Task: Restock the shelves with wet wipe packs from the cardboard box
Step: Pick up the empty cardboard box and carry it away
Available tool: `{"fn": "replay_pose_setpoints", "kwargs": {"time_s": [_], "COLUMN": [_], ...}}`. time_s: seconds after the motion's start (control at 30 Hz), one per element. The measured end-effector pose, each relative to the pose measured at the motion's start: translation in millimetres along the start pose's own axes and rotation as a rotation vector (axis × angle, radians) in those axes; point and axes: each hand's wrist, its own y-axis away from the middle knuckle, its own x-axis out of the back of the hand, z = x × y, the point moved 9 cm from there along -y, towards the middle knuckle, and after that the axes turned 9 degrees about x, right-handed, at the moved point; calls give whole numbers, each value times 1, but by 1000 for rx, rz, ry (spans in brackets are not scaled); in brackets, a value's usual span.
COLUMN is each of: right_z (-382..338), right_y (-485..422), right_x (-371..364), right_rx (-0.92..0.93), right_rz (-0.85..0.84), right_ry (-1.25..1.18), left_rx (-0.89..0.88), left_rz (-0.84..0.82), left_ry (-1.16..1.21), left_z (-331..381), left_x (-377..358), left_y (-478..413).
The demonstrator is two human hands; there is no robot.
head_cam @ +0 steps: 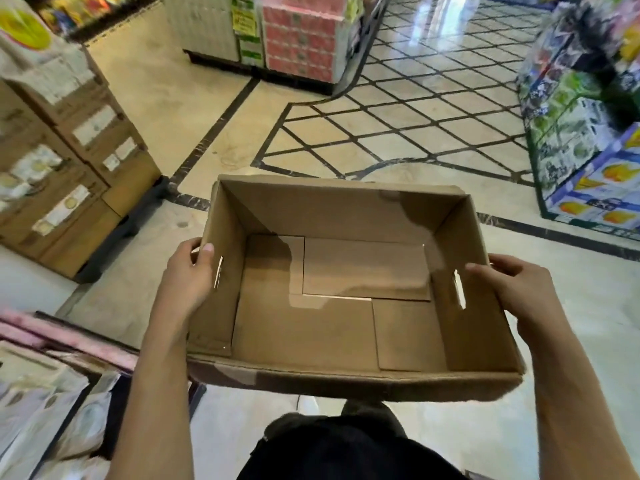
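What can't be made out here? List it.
Head view only:
- Left hand fingers: behind the cardboard box wall; only the thumb shows.
- Labels on the stacked cartons: blurred, unreadable.
- Packs at lower left: blurred, cut by the edge; type unclear.
- Box underside: hidden.

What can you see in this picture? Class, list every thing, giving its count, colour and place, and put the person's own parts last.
cardboard box: one, brown, open and empty, held up at the centre over the floor
stacked cartons: several, brown with pale labels, at the left edge
pink packs: one stack, pink, on a display at top centre
colourful boxed goods: many, green, blue and yellow, on a display at right
soft packs: several, pale and pink, lower left; too blurred to identify
floor: cream tiles with a dark diamond grid
dark clothing: one patch, black, bottom centre
left hand: fingers gripping the box's left wall
right hand: gripping the box's right wall
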Motion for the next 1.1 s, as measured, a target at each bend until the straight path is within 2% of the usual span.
{"fn": "replay_pose_setpoints", "kwargs": {"time_s": [0.23,0.63,1.1], "right_z": [-48,-135,-233], "right_y": [-105,-312,-470], "right_x": [-73,-166,-312], "right_rx": [44,166,222], "right_rz": [-124,-289,-398], "right_ry": [19,-6,58], "left_rx": [106,185,286], "left_rz": [88,223,267], "left_ry": [33,54,95], "left_z": [21,110,148], "left_x": [10,1,9], "left_y": [-76,-206,-373]}}
